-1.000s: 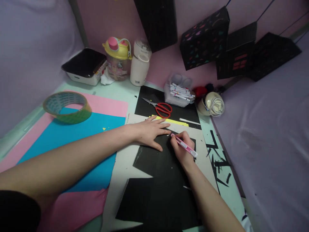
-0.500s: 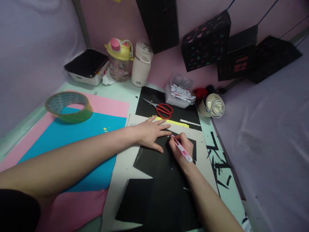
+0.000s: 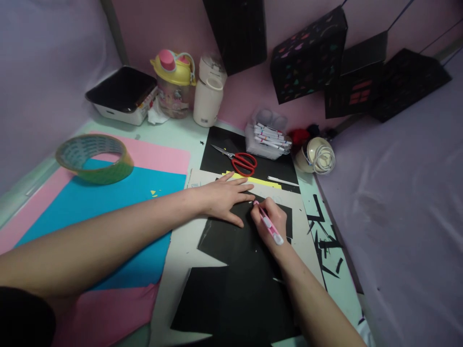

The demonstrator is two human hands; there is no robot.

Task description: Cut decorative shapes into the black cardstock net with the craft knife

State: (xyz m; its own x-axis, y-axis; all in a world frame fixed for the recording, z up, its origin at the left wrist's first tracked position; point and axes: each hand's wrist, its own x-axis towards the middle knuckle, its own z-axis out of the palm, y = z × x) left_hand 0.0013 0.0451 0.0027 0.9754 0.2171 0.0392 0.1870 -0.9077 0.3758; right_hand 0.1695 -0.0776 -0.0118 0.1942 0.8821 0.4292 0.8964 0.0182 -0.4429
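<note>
My left hand [image 3: 226,198] lies flat with fingers spread, pressing on the upper part of a cut sheet of black paper [image 3: 246,270]. In my right hand [image 3: 271,219] is a pink and white utility knife [image 3: 268,224], gripped like a pen. Its tip meets the black paper close to my left fingertips; the blade itself is too small to make out. Under the black paper is a pale grey board [image 3: 181,255]. Beyond my left hand, red-handled scissors [image 3: 243,164] rest on another black sheet [image 3: 217,140], with yellow paper strips [image 3: 265,183] nearer to me.
A wide tape roll [image 3: 94,159] stands on blue paper [image 3: 141,260] at left. A box of markers [image 3: 269,137], a white pen [image 3: 283,181] and a cream cup with cable [image 3: 316,156] sit behind. Black scraps [image 3: 327,244] litter the right side. Black paper boxes [image 3: 309,55] hang above.
The knife's rear end has swung slightly toward me and left, while its tip stays near the same place on the paper. My left hand keeps its place; the whole view has shifted a little.
</note>
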